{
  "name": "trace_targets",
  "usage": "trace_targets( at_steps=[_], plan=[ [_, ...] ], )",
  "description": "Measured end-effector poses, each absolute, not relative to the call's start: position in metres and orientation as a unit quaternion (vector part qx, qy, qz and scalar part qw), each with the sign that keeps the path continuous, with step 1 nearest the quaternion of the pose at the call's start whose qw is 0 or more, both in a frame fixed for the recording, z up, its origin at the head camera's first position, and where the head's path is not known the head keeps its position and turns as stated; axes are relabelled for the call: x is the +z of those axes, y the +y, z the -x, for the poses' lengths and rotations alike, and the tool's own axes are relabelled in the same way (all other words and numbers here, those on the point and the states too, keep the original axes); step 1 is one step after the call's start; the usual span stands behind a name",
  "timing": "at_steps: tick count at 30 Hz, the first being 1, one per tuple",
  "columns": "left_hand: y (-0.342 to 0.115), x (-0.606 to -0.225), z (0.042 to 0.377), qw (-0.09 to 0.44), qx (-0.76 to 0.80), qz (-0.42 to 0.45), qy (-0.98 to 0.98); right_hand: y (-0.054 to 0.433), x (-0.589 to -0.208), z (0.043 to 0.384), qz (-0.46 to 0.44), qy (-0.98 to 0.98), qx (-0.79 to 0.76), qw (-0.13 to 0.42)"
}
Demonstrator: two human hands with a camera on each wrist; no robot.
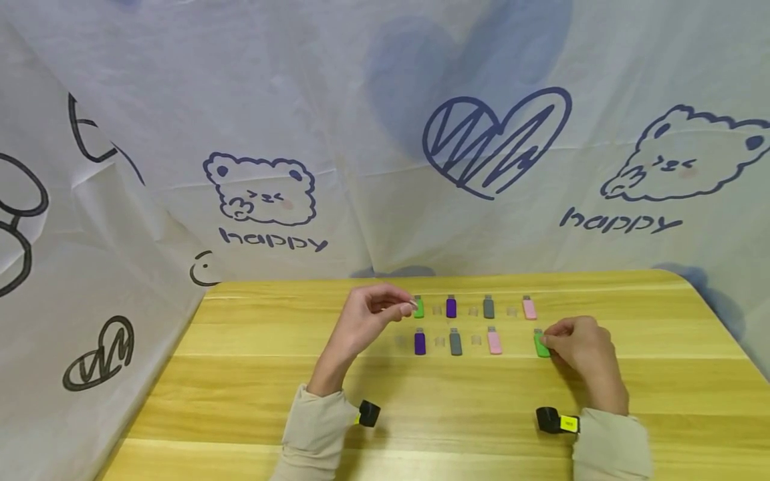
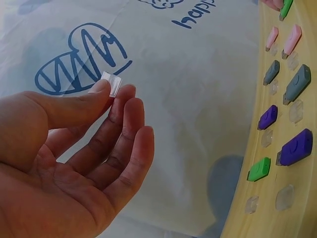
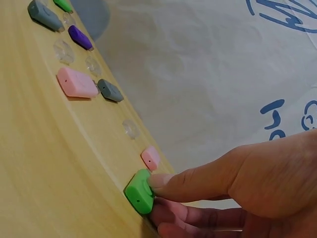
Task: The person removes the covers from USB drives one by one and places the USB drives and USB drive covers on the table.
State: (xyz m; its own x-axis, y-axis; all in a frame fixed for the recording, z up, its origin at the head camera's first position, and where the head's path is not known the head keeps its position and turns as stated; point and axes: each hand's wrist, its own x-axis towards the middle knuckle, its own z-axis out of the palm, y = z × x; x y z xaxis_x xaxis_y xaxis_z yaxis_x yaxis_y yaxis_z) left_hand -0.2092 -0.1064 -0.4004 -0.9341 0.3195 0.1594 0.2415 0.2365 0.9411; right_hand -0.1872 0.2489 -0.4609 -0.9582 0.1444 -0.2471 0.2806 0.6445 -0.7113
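Note:
My left hand (image 1: 364, 321) is raised above the left end of the rows. It pinches a small clear plastic cap (image 2: 113, 83) between thumb and index finger, the other fingers loosely bent. At the right end of the front row, my right hand (image 1: 585, 351) pinches a green USB stick (image 3: 139, 192) between thumb and fingers. This stick's metal plug points away from me. Beyond my left fingertips lies another green USB stick (image 2: 259, 169). A pink USB stick (image 3: 150, 157) lies just behind the one in my right hand.
The back row also has a purple USB stick (image 1: 451, 308) and a grey one (image 1: 488, 308). In front lie another purple stick (image 1: 420, 343), a grey one (image 1: 455, 343) and a pink one (image 1: 494, 341). Several clear caps (image 2: 285, 198) sit among them. A printed cloth (image 1: 385, 167) hangs behind the wooden table (image 1: 240, 381).

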Motion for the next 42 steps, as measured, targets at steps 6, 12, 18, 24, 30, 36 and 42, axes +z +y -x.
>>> trace_targets(
  at_steps=[6, 12, 18, 24, 30, 36, 42],
  plan=[
    [-0.096, -0.404, 0.208, 0.032, 0.582, -0.191, 0.789, 0.253, -0.461, 0.186, -0.116, 0.903, -0.407, 0.067],
    [-0.072, -0.412, 0.204, 0.063, 0.555, -0.224, 0.799, 0.260, -0.461, 0.182, -0.127, 0.887, -0.444, 0.025],
    [-0.030, -0.421, 0.209, 0.117, 0.543, -0.252, 0.793, 0.275, -0.457, 0.175, -0.137, 0.875, -0.464, 0.000],
    [0.017, -0.426, 0.232, 0.137, 0.452, -0.269, 0.839, 0.284, -0.457, 0.172, -0.152, 0.866, -0.476, -0.007],
    [0.052, -0.438, 0.243, 0.151, 0.344, -0.286, 0.881, 0.292, -0.458, 0.169, -0.163, 0.863, -0.479, -0.006],
    [0.069, -0.452, 0.242, 0.117, 0.243, -0.311, 0.911, 0.294, -0.458, 0.170, -0.149, 0.863, -0.483, -0.006],
    [0.079, -0.459, 0.239, 0.092, 0.198, -0.337, 0.916, 0.294, -0.457, 0.170, -0.142, 0.864, -0.482, -0.009]
  ],
)
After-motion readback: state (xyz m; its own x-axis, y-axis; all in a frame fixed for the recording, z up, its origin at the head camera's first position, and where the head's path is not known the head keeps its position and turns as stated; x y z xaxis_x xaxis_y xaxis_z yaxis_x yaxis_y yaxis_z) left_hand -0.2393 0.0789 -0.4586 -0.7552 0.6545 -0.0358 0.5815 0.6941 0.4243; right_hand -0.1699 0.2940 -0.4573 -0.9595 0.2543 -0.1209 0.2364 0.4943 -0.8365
